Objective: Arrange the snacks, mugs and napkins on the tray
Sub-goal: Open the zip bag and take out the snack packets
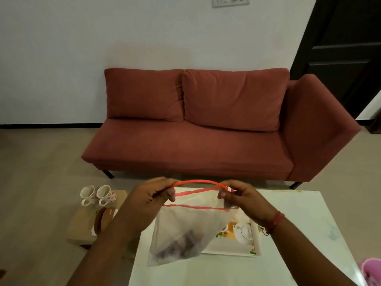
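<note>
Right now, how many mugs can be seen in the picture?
2. The left mug and the right mug stand side by side on the low brown stool left of the table. Others may be hidden behind the arms.

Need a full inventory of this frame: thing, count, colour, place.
zip bag: 1, translucent, red zip, dark snacks inside, held over the tray
tray: 1, white, teapot print, on table
table: 1, pale
mugs: 2, white floral, on stool at left
stool: 1, brown
plates: brown, on stool, count unclear
sofa: 1, red, against wall
door: 1, dark
left hand: pinches zip
right hand: pinches zip, red wrist thread
</note>
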### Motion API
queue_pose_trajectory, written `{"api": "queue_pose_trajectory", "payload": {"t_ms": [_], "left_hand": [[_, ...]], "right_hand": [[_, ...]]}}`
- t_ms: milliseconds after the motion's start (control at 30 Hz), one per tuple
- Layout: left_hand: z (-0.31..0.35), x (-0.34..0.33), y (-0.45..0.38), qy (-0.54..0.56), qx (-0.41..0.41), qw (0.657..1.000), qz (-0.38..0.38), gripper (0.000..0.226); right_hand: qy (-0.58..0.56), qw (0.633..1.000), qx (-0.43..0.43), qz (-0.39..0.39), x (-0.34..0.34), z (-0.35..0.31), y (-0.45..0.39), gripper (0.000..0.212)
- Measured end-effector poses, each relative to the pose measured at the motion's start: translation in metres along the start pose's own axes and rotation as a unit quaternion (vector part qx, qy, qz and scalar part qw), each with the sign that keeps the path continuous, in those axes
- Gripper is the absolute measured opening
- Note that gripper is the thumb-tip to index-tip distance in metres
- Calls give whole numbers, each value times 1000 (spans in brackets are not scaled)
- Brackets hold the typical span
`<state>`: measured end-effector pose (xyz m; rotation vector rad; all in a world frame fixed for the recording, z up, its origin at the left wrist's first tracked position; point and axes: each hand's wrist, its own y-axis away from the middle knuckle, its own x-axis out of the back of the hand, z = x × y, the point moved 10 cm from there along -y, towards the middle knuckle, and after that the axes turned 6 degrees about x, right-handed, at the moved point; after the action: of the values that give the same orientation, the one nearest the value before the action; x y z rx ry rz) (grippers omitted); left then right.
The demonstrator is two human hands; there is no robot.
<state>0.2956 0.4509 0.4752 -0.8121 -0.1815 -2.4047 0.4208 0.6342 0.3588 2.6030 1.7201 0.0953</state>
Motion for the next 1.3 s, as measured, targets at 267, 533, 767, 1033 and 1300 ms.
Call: {"api": "queue_pose_trajectory", "payload": {"t_ms": [267,533,767,1033,1300], "left_hand": [[-56,16,-8,30,108,991,69,43],[-51,11,-20,30,91,990,102,17],[-1,-16,-36,-28,26,999,33,16],[73,-82,-60,-107,-105,988,-28,15],[82,-76,-55,-135,-173,974,55,11]], "right_hand": [[164,973,164,14,13,-75,7,30],[234,946,175,140,39,-96,11,15],[310,925,164,143,39,-107,12,12],[329,910,216,128,17,-127,14,25],[372,883,227,174,26,-145,26,18]]}}
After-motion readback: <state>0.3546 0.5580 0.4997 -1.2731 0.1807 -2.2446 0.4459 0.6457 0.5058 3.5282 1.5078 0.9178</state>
